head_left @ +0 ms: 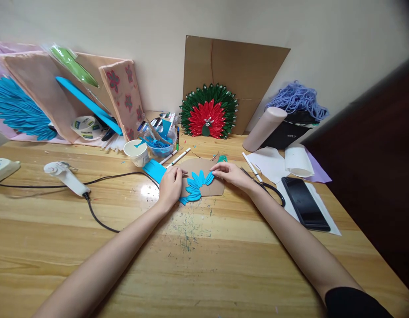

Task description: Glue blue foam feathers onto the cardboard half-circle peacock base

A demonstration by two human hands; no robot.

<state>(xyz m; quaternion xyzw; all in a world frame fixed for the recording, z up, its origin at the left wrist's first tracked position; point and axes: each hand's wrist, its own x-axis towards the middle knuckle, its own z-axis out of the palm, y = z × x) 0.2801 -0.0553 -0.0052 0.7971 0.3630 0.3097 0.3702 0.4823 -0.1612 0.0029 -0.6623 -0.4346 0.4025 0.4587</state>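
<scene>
A rounded piece of brown cardboard (212, 189) lies on the table with a fan of bright blue petals (195, 186) on it. At its left edge is my left hand (170, 185), fingers curled and thumb against the cardboard. My right hand (233, 175) reaches in from the other side, its thumb and fingertips pinching a blue petal (208, 178) at the right end of the fan. Just behind my left hand lies a flat blue strip (154, 170). Scissors (273, 192) rest beside my right wrist.
A corded white glue gun (67, 179) lies at left. Behind stand a paper cup (136, 153), a tub of blue scraps (161, 148) and a red-green peacock-like craft (209, 117) against a cardboard sheet (253, 79). A phone (305, 203) lies at right.
</scene>
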